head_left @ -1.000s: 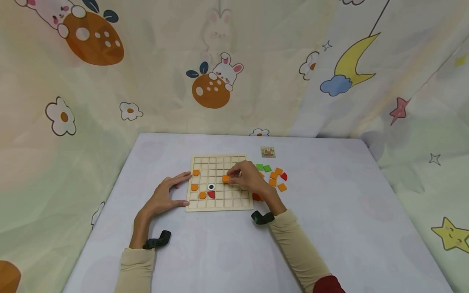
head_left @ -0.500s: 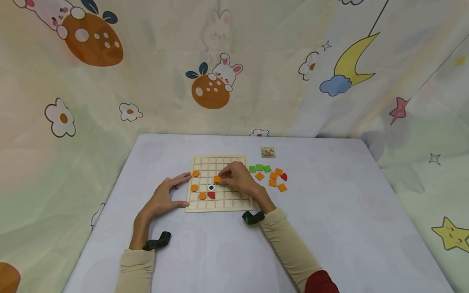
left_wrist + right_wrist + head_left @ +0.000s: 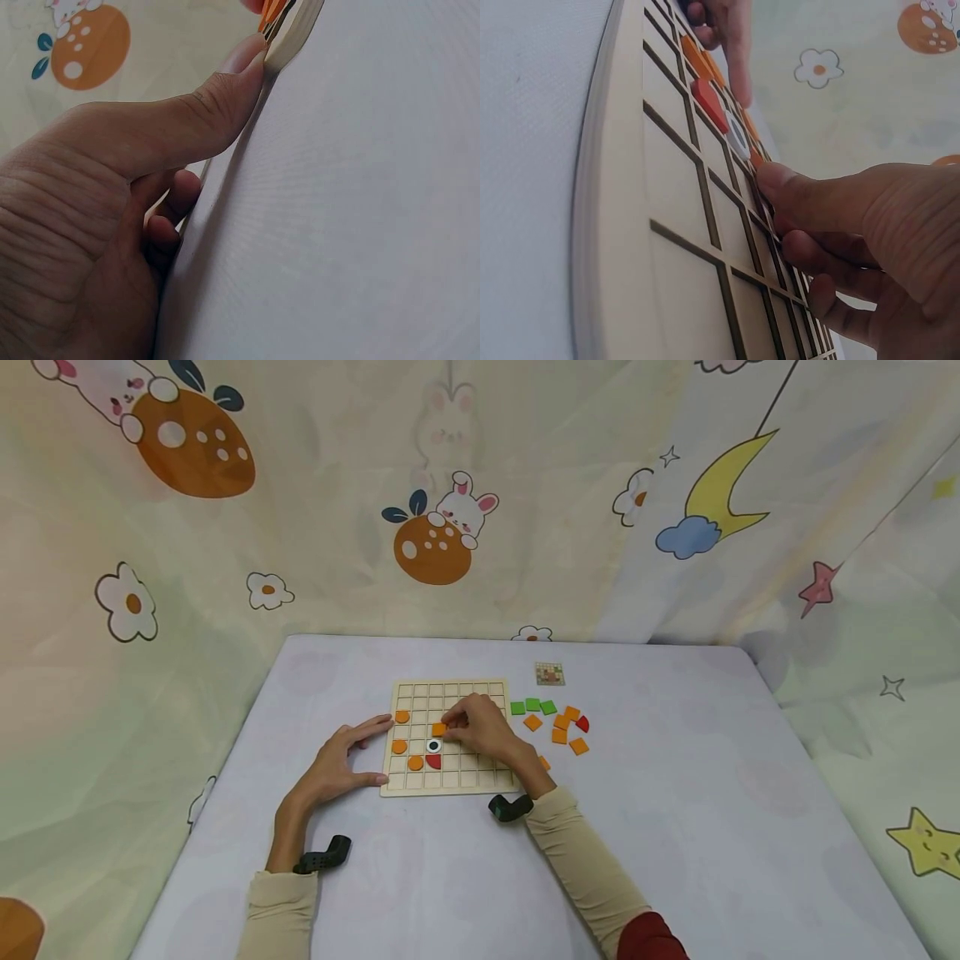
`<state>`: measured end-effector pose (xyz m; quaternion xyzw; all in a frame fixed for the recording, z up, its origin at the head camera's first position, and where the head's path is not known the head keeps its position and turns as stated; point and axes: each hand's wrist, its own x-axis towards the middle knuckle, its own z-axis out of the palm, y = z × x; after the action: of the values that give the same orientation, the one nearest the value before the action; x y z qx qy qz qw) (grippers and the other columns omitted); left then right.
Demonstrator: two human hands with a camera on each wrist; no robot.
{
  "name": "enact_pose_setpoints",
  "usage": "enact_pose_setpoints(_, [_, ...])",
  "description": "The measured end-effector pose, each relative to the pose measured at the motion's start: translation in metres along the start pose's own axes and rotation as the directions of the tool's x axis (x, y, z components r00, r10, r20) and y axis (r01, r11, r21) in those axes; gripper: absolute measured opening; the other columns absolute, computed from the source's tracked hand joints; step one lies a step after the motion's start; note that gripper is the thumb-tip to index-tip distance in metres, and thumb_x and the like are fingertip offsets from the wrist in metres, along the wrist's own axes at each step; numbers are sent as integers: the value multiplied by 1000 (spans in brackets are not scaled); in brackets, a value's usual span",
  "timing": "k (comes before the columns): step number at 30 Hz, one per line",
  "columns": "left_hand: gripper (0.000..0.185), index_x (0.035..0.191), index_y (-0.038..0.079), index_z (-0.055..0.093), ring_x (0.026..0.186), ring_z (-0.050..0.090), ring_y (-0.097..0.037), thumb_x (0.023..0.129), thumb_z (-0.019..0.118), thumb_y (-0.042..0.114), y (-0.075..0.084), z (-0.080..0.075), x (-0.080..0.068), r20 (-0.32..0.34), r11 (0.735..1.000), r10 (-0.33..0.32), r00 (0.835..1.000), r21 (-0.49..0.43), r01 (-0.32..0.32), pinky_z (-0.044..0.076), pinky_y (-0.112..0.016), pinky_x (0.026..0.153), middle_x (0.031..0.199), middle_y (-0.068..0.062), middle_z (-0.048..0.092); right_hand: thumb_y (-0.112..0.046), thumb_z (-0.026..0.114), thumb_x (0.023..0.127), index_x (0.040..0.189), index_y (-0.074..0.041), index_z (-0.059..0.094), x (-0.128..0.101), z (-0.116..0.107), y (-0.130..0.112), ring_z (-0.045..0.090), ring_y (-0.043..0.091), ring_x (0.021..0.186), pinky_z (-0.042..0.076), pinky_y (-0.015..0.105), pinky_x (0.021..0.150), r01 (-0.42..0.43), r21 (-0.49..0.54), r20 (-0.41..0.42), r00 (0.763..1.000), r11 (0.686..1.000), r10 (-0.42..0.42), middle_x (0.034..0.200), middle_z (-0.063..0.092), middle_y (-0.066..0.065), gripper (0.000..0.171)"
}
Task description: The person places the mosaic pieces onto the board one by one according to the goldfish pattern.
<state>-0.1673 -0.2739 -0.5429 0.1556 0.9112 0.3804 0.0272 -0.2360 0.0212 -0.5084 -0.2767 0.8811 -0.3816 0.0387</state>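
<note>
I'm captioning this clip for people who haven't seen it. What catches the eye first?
The wooden grid board at the table's middle draws the eye, with the right hand pinching an orange square tile over it, just above the black-and-white eye piece. The left hand touches the board's left edge. Loose orange, green and red tiles lie right of the board.

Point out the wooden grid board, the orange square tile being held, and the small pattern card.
wooden grid board [image 3: 480, 782], head view, bare near rim.
orange square tile [image 3: 438, 729], head view, its top face.
pattern card [image 3: 549, 674], head view, its centre.
</note>
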Motion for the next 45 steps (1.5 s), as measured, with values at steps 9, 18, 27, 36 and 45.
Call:
enact_pose_setpoints(9, [95,150,35,48,99,41,-12,67,91,51,1,-1,-1,3,1000,-5,1000,-6,5,35,-36,89,162,14,38,-16,82,84,105,-7,79,-2,1,-2,64,7,76,52,22,71,-14,12,1,1000,1000,14,89,75,-2,24])
enact_pose_setpoints(18, [94,150,34,48,98,41,-12,67,91,49,0,0,-1,5,1000,-4,1000,-9,4,35,-35,89,161,15,38,-15,80,87,101,-10,79,-4,3,-1,62,7,74,51,22,69,3,6,-7,1000,1000,-3,85,72,-4,15])
enact_pose_setpoints(27, [94,150,32,48,101,42,-14,68,92,45,3,-2,0,17,1000,-10,1000,-24,10,35,-38,91,162,12,38,-16,78,88,102,-11,79,-1,5,-1,61,7,73,50,22,68,6,-10,0,1000,1000,-6,84,72,-5,16])
enact_pose_setpoints(36, [94,150,32,48,101,42,-14,68,91,45,4,-3,0,15,1000,-4,1000,-18,5,36,-39,91,162,11,39,-19,79,88,102,-13,80,2,6,-2,61,6,72,49,22,67,-2,-31,11,1000,1000,3,83,72,-6,16])
enact_pose_setpoints(45, [94,150,29,49,101,42,-13,68,91,46,5,-3,0,8,1000,7,1000,-1,-7,36,-38,89,162,7,40,-20,79,88,104,-12,80,2,6,-2,61,6,73,49,22,68,2,-45,10,1000,999,-2,85,73,-6,18])
